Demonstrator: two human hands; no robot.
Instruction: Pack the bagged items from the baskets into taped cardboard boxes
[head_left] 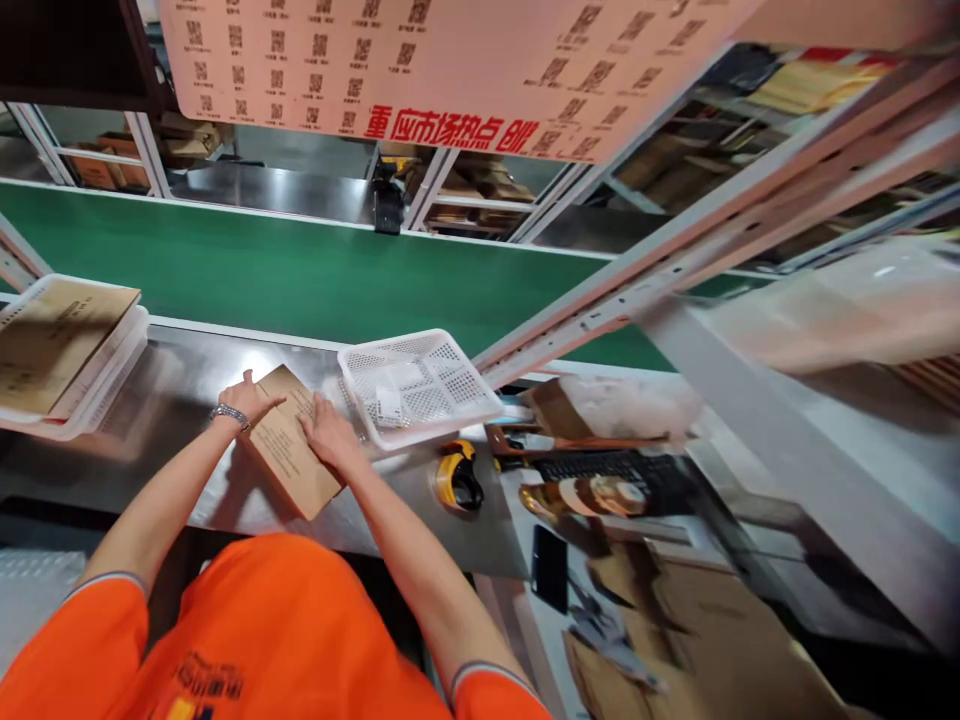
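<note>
A brown cardboard box [289,450] with printed text lies on the steel worktable [172,420] in front of me. My left hand [246,398] rests on the box's far left corner, fingers laid over its top and thumb raised. My right hand [330,435] presses flat on the box's right side, fingers stretched toward its far edge. A metal watch band sits on my left wrist. Both arms reach out from orange short sleeves.
A white mesh basket [420,388] with small packets stands right of the box. A yellow tape dispenser [457,475] lies near it. Stacked trays with brown cartons [56,350] sit at far left. A green conveyor belt [300,270] runs behind; a keyboard [607,470] and clutter lie right.
</note>
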